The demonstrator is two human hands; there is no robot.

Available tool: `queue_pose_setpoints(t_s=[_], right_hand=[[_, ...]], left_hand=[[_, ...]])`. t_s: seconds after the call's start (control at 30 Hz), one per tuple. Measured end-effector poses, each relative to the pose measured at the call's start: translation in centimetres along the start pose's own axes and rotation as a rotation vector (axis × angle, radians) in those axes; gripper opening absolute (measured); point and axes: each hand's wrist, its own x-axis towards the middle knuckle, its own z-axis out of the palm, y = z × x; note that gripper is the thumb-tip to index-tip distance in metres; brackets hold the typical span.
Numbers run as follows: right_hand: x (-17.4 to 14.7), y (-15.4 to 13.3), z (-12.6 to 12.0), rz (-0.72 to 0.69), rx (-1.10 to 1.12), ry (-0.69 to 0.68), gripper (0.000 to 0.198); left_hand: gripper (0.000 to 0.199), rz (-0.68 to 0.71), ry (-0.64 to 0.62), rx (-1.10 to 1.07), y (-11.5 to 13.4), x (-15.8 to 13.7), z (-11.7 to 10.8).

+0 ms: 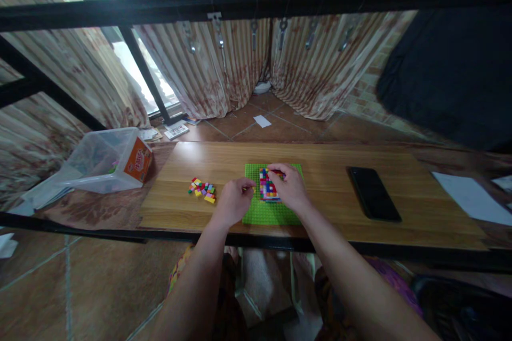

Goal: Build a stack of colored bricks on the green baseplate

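A green baseplate (pixel 272 213) lies on the wooden tabletop in front of me. A small block of multicoloured bricks (pixel 267 188) is built on its middle. My right hand (pixel 291 185) rests on the right side of that block, fingertips touching its top edge. My left hand (pixel 234 200) is at the plate's left edge, fingers curled; whether it pinches a small brick I cannot tell. A loose pile of coloured bricks (pixel 202 189) lies on the table to the left of my left hand.
A black phone (pixel 373 193) lies flat at the right of the table, with white paper (pixel 472 197) further right. A clear plastic tub (pixel 106 160) with an orange label stands at the left end. A black frame bar crosses overhead.
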Motion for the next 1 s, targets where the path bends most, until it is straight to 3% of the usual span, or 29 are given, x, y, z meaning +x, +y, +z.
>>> queue_pose_setpoints(t_s=[0.53, 1.0], right_hand=[[0.1, -0.2, -0.2, 0.020, -0.011, -0.016, 0.018], [0.2, 0.1, -0.1, 0.008, -0.005, -0.005, 0.018]], left_hand=[[0.015, 0.014, 0.015, -0.007, 0.0, 0.0, 0.1], [0.014, 0.022, 0.014, -0.264, 0.4, 0.6, 1.7]])
